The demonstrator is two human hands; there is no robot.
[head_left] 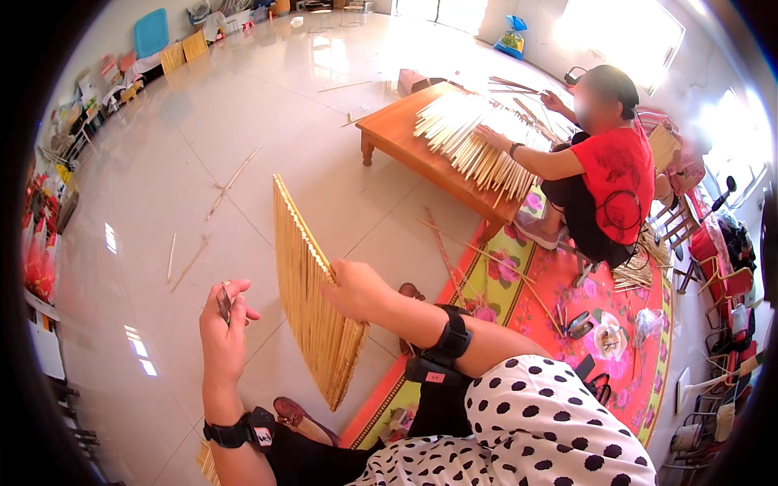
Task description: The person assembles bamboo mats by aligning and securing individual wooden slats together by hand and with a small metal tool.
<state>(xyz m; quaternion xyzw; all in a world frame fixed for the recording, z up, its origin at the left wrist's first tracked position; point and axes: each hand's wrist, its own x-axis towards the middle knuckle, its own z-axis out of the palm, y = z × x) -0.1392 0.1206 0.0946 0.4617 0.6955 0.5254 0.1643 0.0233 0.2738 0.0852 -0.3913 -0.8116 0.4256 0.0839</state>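
My right hand (356,292) is closed on the upper edge of a panel of thin straw-coloured stalks (304,283) laid side by side. The panel hangs tilted above the tiled floor, its top edge showing a pale row of binding. To its left, apart from it, my left hand (224,336) is raised. Between its thumb and fingers sits a small dark metal tool (224,303), too small to tell its exact kind. Both wrists wear black bands.
A low wooden table (405,142) carries many pale stalks (466,142); a person in red (616,174) sits at it, hands on the stalks. A flowered red mat (559,292) covers the floor at right, with loose stalks and small items. Stray stalks (231,182) lie on the tiles.
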